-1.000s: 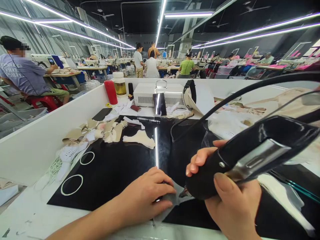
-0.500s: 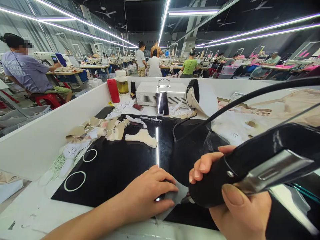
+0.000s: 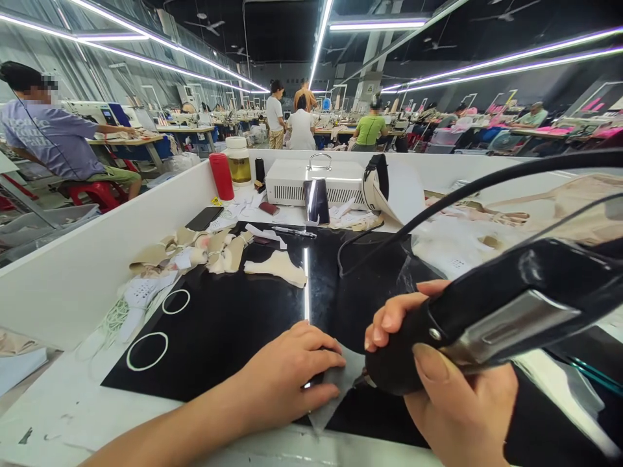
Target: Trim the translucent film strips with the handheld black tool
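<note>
My right hand [image 3: 452, 389] is wrapped round a black hand-held tool [image 3: 491, 308] with a metal plate and a black cable [image 3: 477, 188] running off to the right. The tool's tip points down at a small grey translucent piece [image 3: 335, 389] lying on the glossy black work surface [image 3: 228, 331]. My left hand [image 3: 287, 376] lies on that piece with fingers curled, pressing it down just left of the tool's tip.
Beige and white fabric pieces [image 3: 199, 256] are piled at the back left, two white rings [image 3: 146, 351] lie nearer. A white box [image 3: 311, 181], red bottle [image 3: 222, 176], jar [image 3: 238, 160], phone [image 3: 204, 218] and pen [image 3: 292, 231] stand behind. White walls [image 3: 97, 259] enclose the bench; other people sit beyond.
The tool's tip and my right hand have shifted slightly left and down toward the grey piece. My left hand stays pressed on it. The view has drifted a little.
</note>
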Available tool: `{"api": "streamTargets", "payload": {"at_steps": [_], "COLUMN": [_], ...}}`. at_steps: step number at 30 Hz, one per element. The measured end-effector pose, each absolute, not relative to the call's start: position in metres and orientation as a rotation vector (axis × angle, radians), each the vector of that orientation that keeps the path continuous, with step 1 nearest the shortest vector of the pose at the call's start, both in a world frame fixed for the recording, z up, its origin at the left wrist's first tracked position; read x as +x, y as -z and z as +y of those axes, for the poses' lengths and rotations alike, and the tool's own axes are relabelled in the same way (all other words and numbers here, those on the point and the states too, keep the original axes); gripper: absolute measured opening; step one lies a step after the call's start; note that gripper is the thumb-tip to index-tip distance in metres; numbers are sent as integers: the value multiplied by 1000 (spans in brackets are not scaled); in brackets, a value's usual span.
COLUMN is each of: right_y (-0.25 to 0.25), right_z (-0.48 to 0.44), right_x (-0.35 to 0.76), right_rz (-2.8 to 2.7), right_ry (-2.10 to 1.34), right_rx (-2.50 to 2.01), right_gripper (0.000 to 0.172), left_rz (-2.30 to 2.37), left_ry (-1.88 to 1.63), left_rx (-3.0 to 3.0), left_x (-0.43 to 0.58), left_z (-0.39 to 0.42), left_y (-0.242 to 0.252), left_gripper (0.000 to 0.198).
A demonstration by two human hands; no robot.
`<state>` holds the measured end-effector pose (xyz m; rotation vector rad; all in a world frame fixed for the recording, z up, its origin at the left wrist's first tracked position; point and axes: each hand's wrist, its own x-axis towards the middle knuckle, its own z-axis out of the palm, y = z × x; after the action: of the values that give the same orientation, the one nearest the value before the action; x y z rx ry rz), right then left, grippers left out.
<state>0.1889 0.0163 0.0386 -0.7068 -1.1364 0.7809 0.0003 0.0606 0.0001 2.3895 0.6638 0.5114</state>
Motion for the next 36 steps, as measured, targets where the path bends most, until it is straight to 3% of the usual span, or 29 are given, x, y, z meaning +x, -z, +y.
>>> {"api": "streamTargets", "payload": {"at_steps": [18,36], "right_y": [-37,-39], "right_z": [20,7], "right_x": [185,173], "right_rz": [-1064,-1062], "right_ry": [-774,-900], "right_rx": [-717,-693], "right_gripper": [37,32], "left_rz": [672,643], "left_ry": [-279,-288], "left_rx": [2370,2397], "left_x": [-5,-4], "left_z": [63,66], "left_y": [-8,-9], "left_gripper": [50,43]}}
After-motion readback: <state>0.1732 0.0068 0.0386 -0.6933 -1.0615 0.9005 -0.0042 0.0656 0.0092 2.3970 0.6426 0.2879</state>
